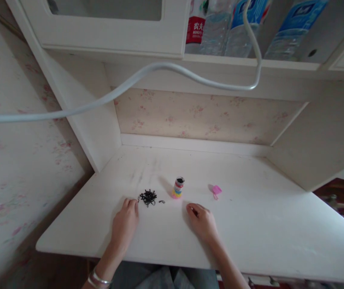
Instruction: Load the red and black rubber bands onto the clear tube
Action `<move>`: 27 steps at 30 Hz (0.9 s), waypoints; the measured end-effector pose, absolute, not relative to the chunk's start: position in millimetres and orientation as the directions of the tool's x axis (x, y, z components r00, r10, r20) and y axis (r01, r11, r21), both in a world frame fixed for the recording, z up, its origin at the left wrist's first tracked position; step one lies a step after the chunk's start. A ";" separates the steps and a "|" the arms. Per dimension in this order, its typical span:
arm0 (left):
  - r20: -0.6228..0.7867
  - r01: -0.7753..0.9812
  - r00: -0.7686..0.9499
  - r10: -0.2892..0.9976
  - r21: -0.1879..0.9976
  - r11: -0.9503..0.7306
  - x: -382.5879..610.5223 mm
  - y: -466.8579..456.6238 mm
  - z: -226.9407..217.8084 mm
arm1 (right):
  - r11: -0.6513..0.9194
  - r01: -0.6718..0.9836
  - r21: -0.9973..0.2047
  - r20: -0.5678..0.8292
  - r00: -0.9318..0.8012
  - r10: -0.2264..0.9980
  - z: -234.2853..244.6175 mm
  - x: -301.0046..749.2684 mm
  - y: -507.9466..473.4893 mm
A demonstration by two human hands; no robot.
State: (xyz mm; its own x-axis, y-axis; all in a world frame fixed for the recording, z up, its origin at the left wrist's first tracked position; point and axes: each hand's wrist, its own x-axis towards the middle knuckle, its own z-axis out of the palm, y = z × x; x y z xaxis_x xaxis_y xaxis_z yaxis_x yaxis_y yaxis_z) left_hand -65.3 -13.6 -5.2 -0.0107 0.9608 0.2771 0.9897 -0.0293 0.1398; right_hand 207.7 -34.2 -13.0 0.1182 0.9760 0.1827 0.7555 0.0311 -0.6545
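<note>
– Which hand is nearer the heap of black pieces (148, 197)?
– The left hand (126, 218); the heap lies on the surface (250, 224) just to the right of its fingers, almost at the tips
– And how are those fingers?
– Bunched together, with a black bit at the tips; I can't tell whether they grip it. The right hand (202, 220) has its fingers curled narrow, and I can't tell if the dark patch inside is a piece or shadow
– Where's the jar (178, 191)?
– Between the heap and the right hand, just ahead and to the left of the right fingers. It stands upright, uncovered, with something black showing at its mouth
– Anything loose?
– One single piece (161, 201) between heap and jar, its length running roughly left to right, and a pink cap-like thing (216, 189) ahead of the right hand, slightly to its right
</note>
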 end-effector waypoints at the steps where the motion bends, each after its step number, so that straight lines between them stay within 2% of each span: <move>1: 0.279 0.991 0.003 0.960 0.126 -0.040 -65.0 -15.2 -6.4 | 0.033 0.768 -0.640 0.178 0.106 0.978 -12.1 207.6 -34.7; 4: 0.274 0.990 -0.009 0.962 0.136 -0.029 -65.0 -17.4 -7.7 | 0.038 0.788 -0.615 0.176 0.091 0.980 -10.5 208.7 -34.9; 8: 0.314 0.962 -0.081 0.946 0.273 -0.008 -62.4 -13.6 6.9 | 0.052 0.795 -0.604 0.170 0.065 0.983 -11.4 210.8 -34.5; 13: 0.447 0.856 0.019 0.895 0.455 -0.245 -28.2 -7.5 49.9 | 0.057 0.832 -0.552 0.149 0.031 0.988 -9.2 210.7 -34.8; 16: 0.469 0.779 0.093 0.878 0.515 -0.358 4.9 -2.0 73.0 | 0.054 0.843 -0.534 0.143 0.027 0.989 -7.4 210.4 -35.4; 20: 0.483 0.752 0.161 0.861 0.504 -0.424 39.2 9.5 88.0 | 0.053 0.845 -0.533 0.153 0.035 0.988 -6.7 210.3 -36.0; 27: 0.439 0.825 0.184 0.879 0.418 -0.381 57.3 25.8 87.4 | 0.060 0.846 -0.530 0.164 0.033 0.986 -7.5 211.2 -35.3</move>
